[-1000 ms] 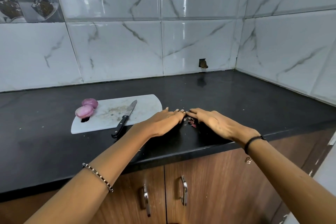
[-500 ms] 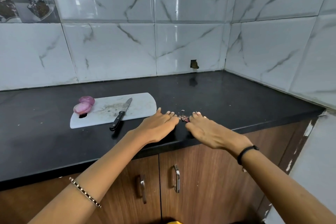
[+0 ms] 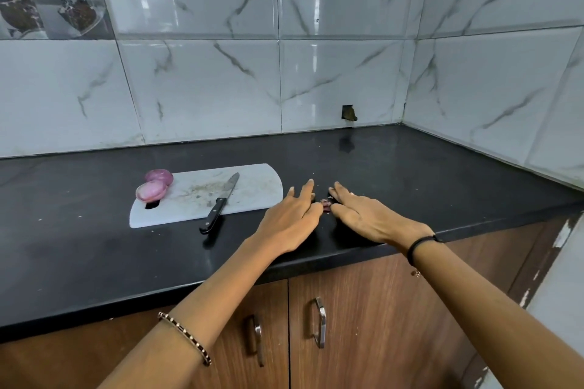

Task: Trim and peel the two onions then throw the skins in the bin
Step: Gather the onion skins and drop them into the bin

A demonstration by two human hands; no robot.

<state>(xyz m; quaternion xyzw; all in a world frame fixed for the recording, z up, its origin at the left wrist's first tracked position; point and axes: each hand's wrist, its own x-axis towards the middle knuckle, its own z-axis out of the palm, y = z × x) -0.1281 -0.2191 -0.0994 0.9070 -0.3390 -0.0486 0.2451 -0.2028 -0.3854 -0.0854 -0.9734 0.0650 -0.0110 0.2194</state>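
We squeeze the skins (image 3: pixel 326 204) tighter now, left hand (image 3: pixel 292 215) at 9 o'clock, right hand (image 3: pixel 363 215) at 3, fingers straight and flat; bin next, we reckon.

Shot from a single wide-angle camera at head height, facing forward and down over a black stone countertop (image 3: pixel 79 246) into a corner of white marble-veined wall tiles (image 3: pixel 205 88). Framed close, taking in both forearms from the bottom edge up to the flat left hand (image 3: pixel 290 215) and right hand (image 3: pixel 369 219) near centre. Bounded by a white plastic cutting board (image 3: pixel 252 193) left of centre and brown wood-grain cabinet doors (image 3: pixel 379 309) below.
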